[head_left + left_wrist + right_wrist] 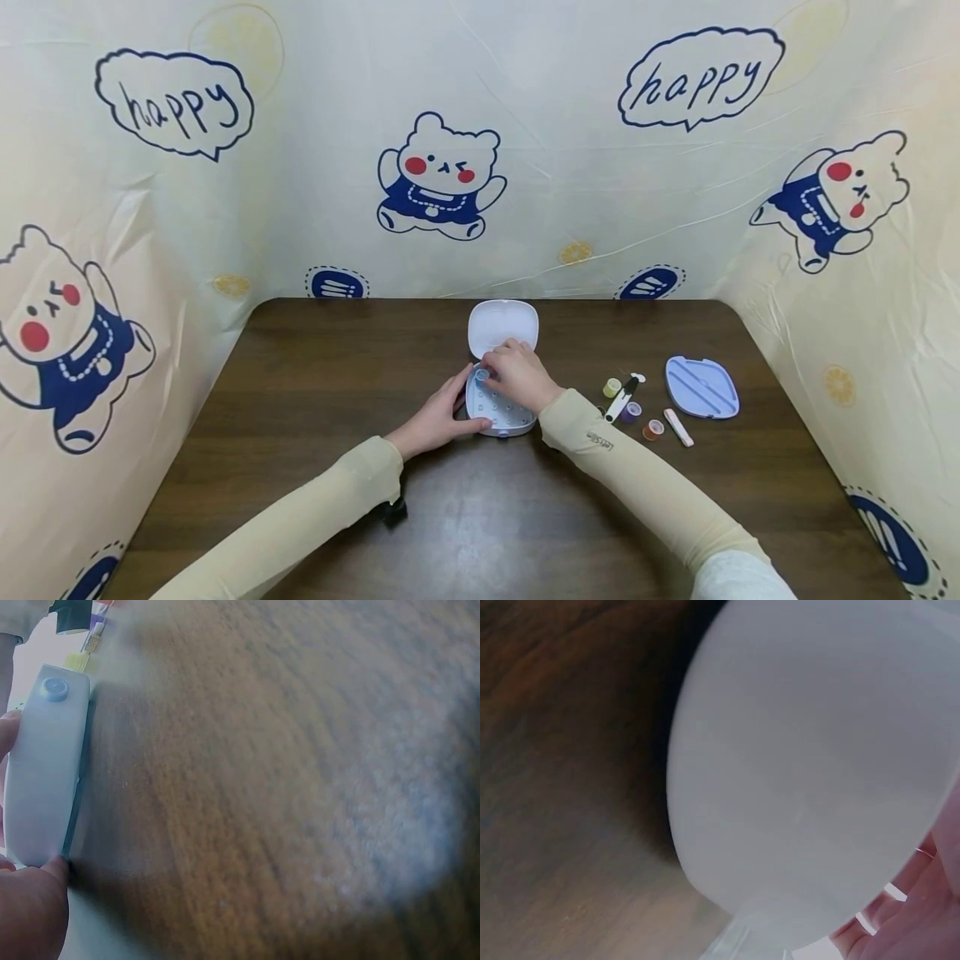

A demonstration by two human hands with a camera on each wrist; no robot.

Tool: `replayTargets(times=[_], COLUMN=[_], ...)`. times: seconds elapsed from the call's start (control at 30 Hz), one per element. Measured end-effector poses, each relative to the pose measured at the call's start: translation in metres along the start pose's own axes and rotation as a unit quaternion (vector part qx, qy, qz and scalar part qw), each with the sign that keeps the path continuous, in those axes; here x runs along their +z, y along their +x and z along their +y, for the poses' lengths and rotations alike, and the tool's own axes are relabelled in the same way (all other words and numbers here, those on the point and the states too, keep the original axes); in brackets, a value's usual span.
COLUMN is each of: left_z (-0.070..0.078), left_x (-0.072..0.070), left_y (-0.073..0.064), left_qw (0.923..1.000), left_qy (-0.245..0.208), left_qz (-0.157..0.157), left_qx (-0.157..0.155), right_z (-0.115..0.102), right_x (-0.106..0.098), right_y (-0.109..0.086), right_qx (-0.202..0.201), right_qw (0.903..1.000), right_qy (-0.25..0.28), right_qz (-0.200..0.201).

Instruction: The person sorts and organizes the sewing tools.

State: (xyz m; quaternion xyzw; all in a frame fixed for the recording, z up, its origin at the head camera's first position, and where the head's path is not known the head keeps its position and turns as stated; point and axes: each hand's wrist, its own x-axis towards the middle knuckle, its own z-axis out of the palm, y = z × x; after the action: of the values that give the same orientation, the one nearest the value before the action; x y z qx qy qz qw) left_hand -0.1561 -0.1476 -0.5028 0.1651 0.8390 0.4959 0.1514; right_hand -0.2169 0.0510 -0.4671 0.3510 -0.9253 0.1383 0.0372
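A small pale blue box point(504, 417) with pegs on its inside floor stands on the table, its white lid point(502, 323) raised at the back. My left hand point(431, 427) holds the box at its left side, fingers along the wall and thumb by the front edge. In the left wrist view the box's outer wall point(49, 772) shows a round button. Over the box's far left corner, my right hand point(522, 379) pinches a light blue thread spool point(482, 376). The right wrist view is mostly filled by the white lid point(802, 765), with part of the hand beside it.
Right of the box lie a yellow spool point(612, 387), small thread snips point(622, 400), a purple spool point(632, 412), an orange-brown spool point(653, 430) and a pink-and-white stick-shaped item point(678, 427). Farther right is a periwinkle tray point(702, 388) with a diagonal groove. A printed curtain point(555, 183) surrounds the table.
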Motion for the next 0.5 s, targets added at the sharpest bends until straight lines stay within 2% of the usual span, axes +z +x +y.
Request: replayTargets(times=[0.5], left_z=[-0.0005], left_x=[-0.0003], left_y=[-0.0003], left_qw=[1.0000], left_qy=[0.000], left_qz=[-0.001], left_qx=[-0.001], right_z=[-0.0024], right_x=[0.0006], right_y=[-0.0008], right_qx=[0.002], right_qw=[0.9997], right_qy=[-0.024], right_qz=[0.003])
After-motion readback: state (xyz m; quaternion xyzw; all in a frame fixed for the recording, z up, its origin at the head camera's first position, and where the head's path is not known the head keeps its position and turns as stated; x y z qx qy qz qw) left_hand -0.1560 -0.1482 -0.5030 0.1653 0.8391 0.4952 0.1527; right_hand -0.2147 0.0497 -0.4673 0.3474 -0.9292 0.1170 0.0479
